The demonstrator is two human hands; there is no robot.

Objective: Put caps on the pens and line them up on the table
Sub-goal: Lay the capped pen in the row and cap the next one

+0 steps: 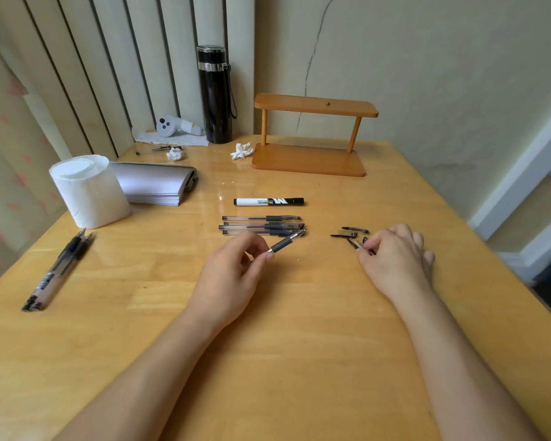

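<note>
Your left hand (236,272) grips an uncapped pen (287,242) between thumb and fingertips (269,256), pinched just behind its dark rubber sleeve; the barrel runs back into your palm and the bare tip points up and to the right, ending just over the near end of the row of pens (262,226). That row is three clear-barrelled gel pens lying side by side in the middle of the table (299,345), close together, their ends roughly level. Beyond them, a little apart, lies a black-and-white marker (268,202), parallel to the row.

Your right hand (395,253) rests knuckles-up on the table, its fingertips closed on one of the loose caps (352,237) at the near edge of that small scatter (how firmly it is pinched is hard to tell, since the cap is mostly hidden under your fingers). The other caps lie just beyond the fingertips, at mixed angles.

Well off to your left, near the table edge, two more pens (59,268) lie together at a slant, pointing toward the paper roll (88,190).
</note>
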